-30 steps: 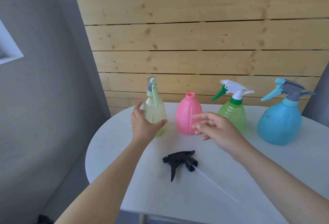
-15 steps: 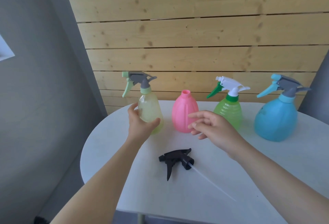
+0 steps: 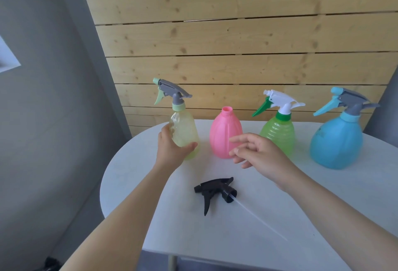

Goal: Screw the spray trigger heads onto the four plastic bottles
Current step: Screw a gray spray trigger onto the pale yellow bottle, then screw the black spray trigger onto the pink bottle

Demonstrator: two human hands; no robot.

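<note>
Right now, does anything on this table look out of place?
Yes. The pink bottle stands open-necked while its three neighbours wear trigger heads; a black trigger head lies on its side on the table before it.

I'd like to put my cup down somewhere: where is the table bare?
Bare patches: the near right of the table, between the black trigger head and the blue bottle, and the left edge. The back row with the pink bottle is crowded.

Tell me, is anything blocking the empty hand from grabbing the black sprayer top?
Nothing visible. The black sprayer top lies alone on the white table, just below the open right hand. Bare tabletop lies between them.
</note>
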